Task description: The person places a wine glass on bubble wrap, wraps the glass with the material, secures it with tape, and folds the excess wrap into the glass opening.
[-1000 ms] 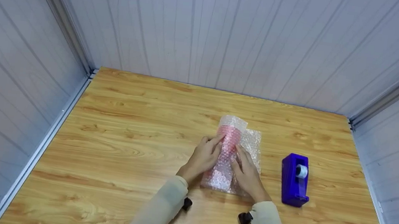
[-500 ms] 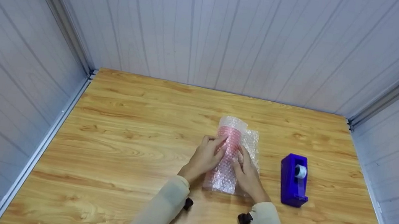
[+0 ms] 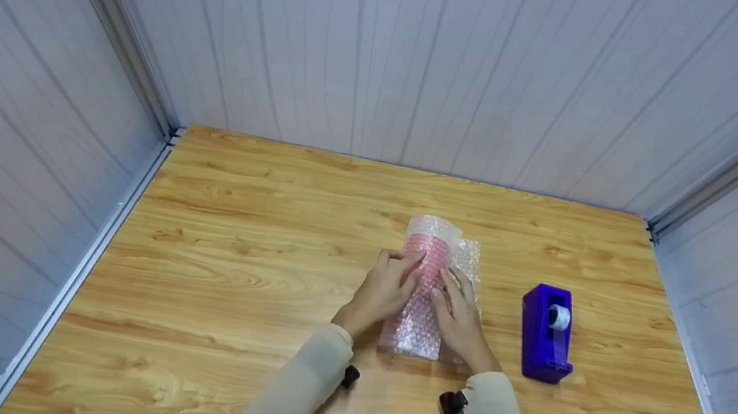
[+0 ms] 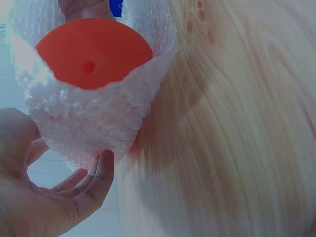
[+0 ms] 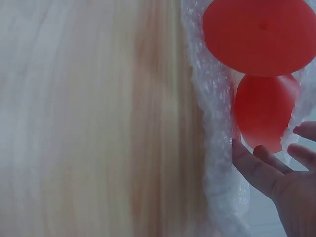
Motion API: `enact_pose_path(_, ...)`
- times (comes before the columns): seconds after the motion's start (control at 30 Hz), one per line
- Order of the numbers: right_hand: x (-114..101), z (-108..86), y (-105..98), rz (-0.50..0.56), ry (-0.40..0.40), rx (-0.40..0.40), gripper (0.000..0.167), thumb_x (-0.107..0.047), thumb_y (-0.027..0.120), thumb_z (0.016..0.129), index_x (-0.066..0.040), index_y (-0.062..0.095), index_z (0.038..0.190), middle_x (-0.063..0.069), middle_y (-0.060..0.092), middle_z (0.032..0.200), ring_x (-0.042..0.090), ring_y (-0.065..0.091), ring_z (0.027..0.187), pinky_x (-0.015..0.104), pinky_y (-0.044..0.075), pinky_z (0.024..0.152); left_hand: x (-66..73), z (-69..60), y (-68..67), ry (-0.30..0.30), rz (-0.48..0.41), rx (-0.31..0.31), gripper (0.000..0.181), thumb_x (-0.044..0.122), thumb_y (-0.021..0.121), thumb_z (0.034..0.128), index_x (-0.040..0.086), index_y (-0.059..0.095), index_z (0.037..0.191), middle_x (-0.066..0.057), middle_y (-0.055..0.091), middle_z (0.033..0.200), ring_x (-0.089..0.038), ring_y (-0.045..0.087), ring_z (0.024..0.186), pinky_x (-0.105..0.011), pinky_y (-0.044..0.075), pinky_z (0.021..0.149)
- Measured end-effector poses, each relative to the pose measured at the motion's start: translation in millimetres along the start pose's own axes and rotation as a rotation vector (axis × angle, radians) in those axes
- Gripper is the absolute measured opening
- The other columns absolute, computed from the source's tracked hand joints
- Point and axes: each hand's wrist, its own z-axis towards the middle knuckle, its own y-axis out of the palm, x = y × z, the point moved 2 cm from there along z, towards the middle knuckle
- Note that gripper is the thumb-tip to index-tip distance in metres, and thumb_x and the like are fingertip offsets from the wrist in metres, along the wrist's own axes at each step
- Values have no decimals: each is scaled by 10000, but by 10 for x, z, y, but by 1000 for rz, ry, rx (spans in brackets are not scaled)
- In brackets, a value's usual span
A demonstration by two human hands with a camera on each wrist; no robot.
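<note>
A red object (image 4: 98, 49) with a round, flat end lies inside clear bubble wrap (image 3: 417, 327) on the wooden table; through the wrap it looks pink from above. The left hand (image 3: 379, 294) rests on the roll's left side with fingers spread and gently bent. On the roll's right side the right hand (image 3: 464, 323) touches the wrap with its fingers extended. A flat part of the wrap spreads out under and beyond the right hand. In the right wrist view, two red rounded parts (image 5: 264, 111) show within the wrap.
A blue tape dispenser (image 3: 546, 337) with a roll of clear tape stands on the table (image 3: 227, 252) to the right of the wrap. Pale panel walls rise at the back, left and right of the table.
The rolled wrap has turned slightly to the right, its near end shifting over the flat part. Both hands stay on it, the left hand moving slightly rightward.
</note>
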Motion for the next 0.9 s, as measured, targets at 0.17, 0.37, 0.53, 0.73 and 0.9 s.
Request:
enact_pose_path(0.17, -17, 2, -3, 6, 11, 6, 491, -185, 530, 1048, 68, 438, 1459, 261, 395, 1469, 403, 554, 1195, 507, 459, 1006, 7, 9, 2, 16, 2, 11, 401, 189, 552, 1022, 140, 588, 1419, -215, 524, 1272, -312, 561, 1147, -445, 511, 922)
enact_pose_path(0.37, -23, -36, -3, 63, 47, -19, 525, -204, 517, 1055, -26, 370, 1527, 233, 432, 1456, 401, 587, 1138, 498, 498, 962, 11, 12, -25, 14, 27, 7, 401, 180, 562, 1014, 158, 597, 1413, -221, 527, 1260, -315, 580, 1113, -438, 520, 907)
enact_pose_path(0.53, -29, -44, -3, 43, 41, -30, 495, -218, 504, 1060, -63, 403, 1520, 220, 444, 1461, 386, 581, 1144, 508, 484, 975, 14, 12, -42, 16, 44, -11, 411, 196, 558, 1016, 179, 586, 1425, -231, 507, 1277, -308, 606, 1045, -422, 534, 860)
enact_pose_path(0.73, -42, -48, -6, 25, 39, -56, 506, -245, 501, 1062, -68, 404, 1526, 211, 431, 1476, 385, 560, 1191, 520, 468, 991, 12, 9, -49, 46, 97, 2, 409, 218, 557, 1023, 159, 581, 1427, -232, 530, 1273, -329, 623, 1049, -447, 536, 877)
enact_pose_path(0.9, -24, -43, -4, 8, 29, -62, 523, -242, 496, 1062, -71, 376, 1542, 212, 406, 1500, 417, 533, 1231, 565, 408, 1039, 5, -12, -57, 15, 44, -32, 457, 235, 509, 1051, 81, 472, 1479, -229, 499, 1356, -368, 598, 1147, -454, 511, 955)
